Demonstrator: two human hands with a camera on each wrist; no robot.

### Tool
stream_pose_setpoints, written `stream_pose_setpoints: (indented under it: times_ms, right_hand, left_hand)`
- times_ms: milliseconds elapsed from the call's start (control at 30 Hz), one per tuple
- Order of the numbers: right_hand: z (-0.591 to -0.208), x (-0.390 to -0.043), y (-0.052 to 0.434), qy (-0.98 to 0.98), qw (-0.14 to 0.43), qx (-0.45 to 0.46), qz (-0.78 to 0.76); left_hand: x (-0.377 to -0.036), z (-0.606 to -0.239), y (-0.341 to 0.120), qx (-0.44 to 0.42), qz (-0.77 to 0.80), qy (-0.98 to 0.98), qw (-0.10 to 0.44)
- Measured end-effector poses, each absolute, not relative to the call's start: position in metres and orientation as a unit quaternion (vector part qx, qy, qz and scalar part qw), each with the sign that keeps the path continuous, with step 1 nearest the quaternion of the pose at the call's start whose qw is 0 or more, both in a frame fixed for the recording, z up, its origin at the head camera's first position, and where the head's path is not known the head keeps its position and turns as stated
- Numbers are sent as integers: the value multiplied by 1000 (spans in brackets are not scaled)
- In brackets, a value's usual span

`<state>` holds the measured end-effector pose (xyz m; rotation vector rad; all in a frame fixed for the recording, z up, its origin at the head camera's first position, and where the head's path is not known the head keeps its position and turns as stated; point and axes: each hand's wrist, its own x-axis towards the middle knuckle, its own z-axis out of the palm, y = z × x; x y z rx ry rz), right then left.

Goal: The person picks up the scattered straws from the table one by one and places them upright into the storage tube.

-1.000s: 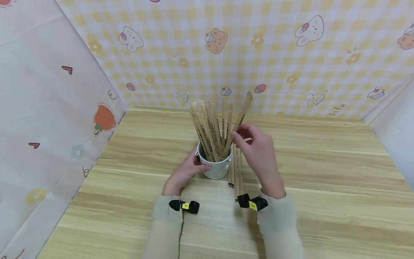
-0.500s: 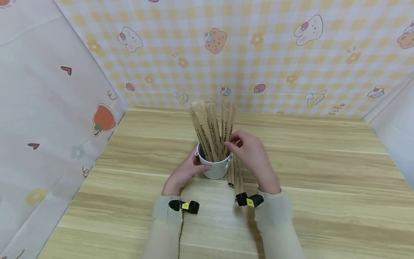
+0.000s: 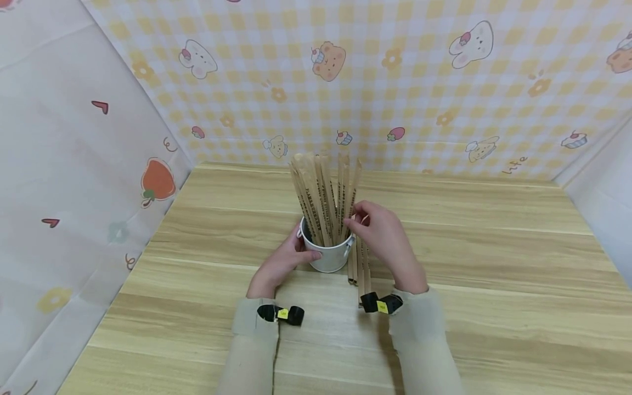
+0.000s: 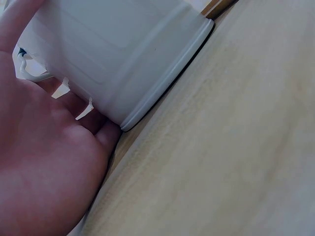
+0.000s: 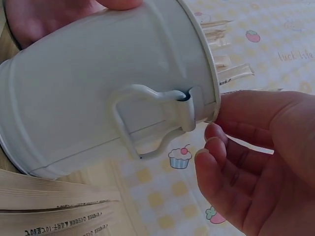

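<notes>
A small white metal bucket (image 3: 329,259) stands upright on the table, with several paper-wrapped straws (image 3: 316,192) leaning out of its mouth. My left hand (image 3: 283,263) grips the bucket's left side, thumb across the front; in the left wrist view its fingers curl behind the wall. At the right rim, my right hand (image 3: 382,230) pinches the rightmost wrapped straw (image 3: 356,178) between thumb and forefinger, low down where it enters the bucket. Seen from the right wrist, the other fingers curl loosely beside the wire side handle (image 5: 142,123). The straws' lower ends are hidden inside.
More wrapped straws (image 3: 364,274) lie on the wooden table (image 3: 494,263) just right of the bucket, partly under my right hand and wrist. A yellow checked cloth (image 3: 424,99) with cartoon prints hangs behind, and a white printed one (image 3: 74,164) on the left.
My right hand has come down and left, lowering a tilted straw into the bucket; it now stands steeper among the others. In the last half second little has moved. My left hand stays put.
</notes>
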<state>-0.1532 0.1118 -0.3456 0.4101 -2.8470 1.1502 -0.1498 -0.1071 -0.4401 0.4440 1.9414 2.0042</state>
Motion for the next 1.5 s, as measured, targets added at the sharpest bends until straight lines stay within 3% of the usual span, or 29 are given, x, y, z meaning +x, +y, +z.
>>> stream_pose_setpoints:
  times_ms: [533, 1500]
  right_hand:
    - [-347, -157, 128, -916, -3, 107, 387]
    - [-364, -167, 143, -907, -37, 76, 413]
  left_hand:
    - [-142, -417, -104, 153, 696, 682, 166]
    - [-143, -420, -103, 155, 704, 672, 168]
